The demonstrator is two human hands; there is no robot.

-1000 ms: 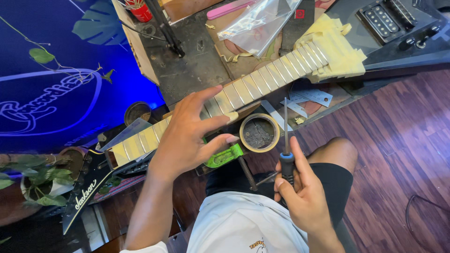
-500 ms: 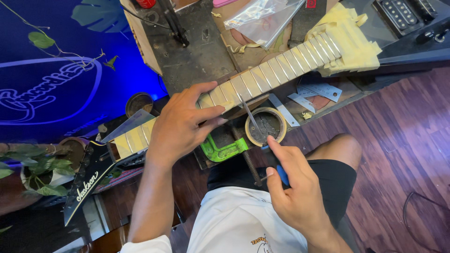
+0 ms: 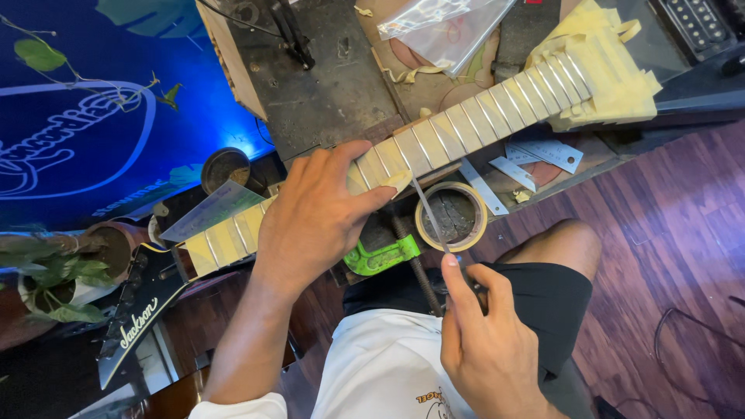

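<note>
A guitar neck (image 3: 481, 116) lies across the workbench, its fretboard covered in strips of yellowish masking tape with the metal frets bare. My left hand (image 3: 314, 217) rests flat over the middle of the neck, fingers spread along it. My right hand (image 3: 485, 349) grips the handle of a thin metal hand tool (image 3: 429, 213). The tool's blade slants up and its tip touches the near edge of the neck, right by my left fingertips. A roll of masking tape (image 3: 454, 217) lies flat just below the neck.
A green clamp (image 3: 384, 256) holds the bench edge. Small steel rulers (image 3: 535, 159) lie under the neck. A clear plastic bag (image 3: 450, 27) sits at the back, a black headstock (image 3: 136, 318) at lower left, a potted plant (image 3: 46, 271) far left. My knee (image 3: 566, 240) is below the bench.
My right hand has swung the tool from upright near my lap up to the neck's edge, and my left hand has slid slightly along the neck.
</note>
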